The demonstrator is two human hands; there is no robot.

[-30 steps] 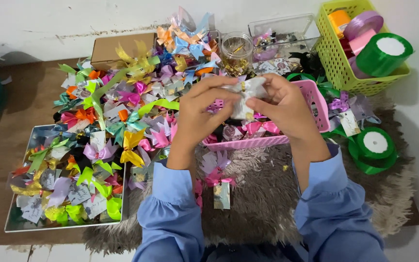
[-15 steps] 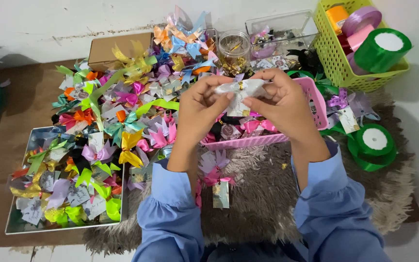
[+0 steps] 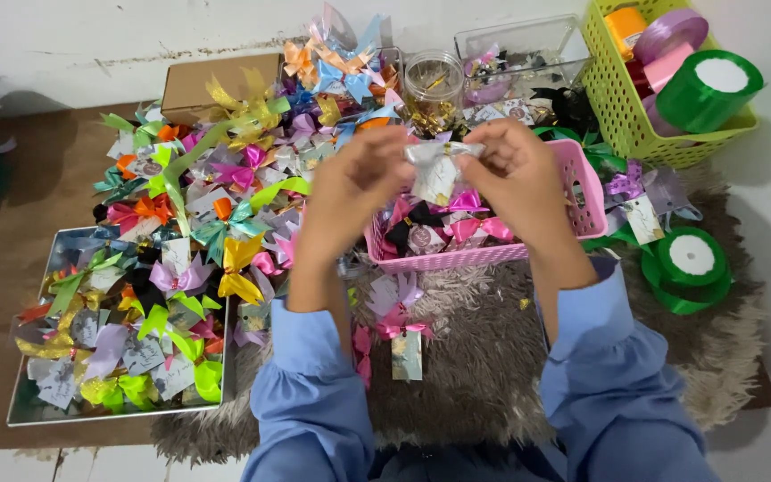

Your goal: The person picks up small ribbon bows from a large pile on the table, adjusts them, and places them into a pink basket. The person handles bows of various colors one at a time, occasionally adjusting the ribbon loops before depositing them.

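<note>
Two hands meet in the head view above the pink slotted plastic basket [image 3: 586, 192], and between them hangs a small clear crinkled plastic packet [image 3: 436, 170] with something pale inside. The left hand [image 3: 354, 192] pinches the packet's left upper corner with its fingertips; the right hand [image 3: 515, 178] pinches the right upper corner, fingers curled close. Neither hand is nearer: the packet sits midway, touching both, its top edge running left to right from one hand to the other while its body droops toward the basket. Inside that basket lie pink and black satin ribbon bows [image 3: 457, 228] tied to little tags, directly under the packet. Left of the basket spreads a heap of many-coloured ribbon bows [image 3: 216, 205], some in a shallow clear tray [image 3: 20, 411]. Behind the basket stands a glass jar of gold bits [image 3: 433, 89]; to its right sit a yellow-green plastic basket [image 3: 617, 116] and a green ribbon roll [image 3: 691, 268]. Under the basket lies a shaggy grey-brown rug [image 3: 484, 357].
</note>
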